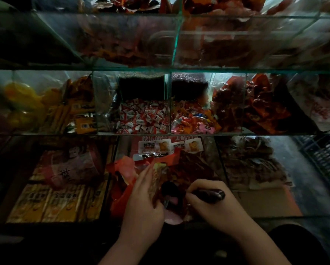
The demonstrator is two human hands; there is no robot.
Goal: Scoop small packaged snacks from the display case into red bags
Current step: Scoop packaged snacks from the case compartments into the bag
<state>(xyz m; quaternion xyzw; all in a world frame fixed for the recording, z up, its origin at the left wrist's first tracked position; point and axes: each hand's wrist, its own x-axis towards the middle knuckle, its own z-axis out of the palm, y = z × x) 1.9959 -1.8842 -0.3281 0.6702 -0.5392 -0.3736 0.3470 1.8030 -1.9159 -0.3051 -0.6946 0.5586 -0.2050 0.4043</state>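
Your L hand [141, 201] grips the red bag [120, 197] at its open edge w/ a snack packet [157, 178] under the fingers, R hand [212, 207] curled round the dark scoop handle [215, 196], both in the display case [171, 70] front-centre bin.
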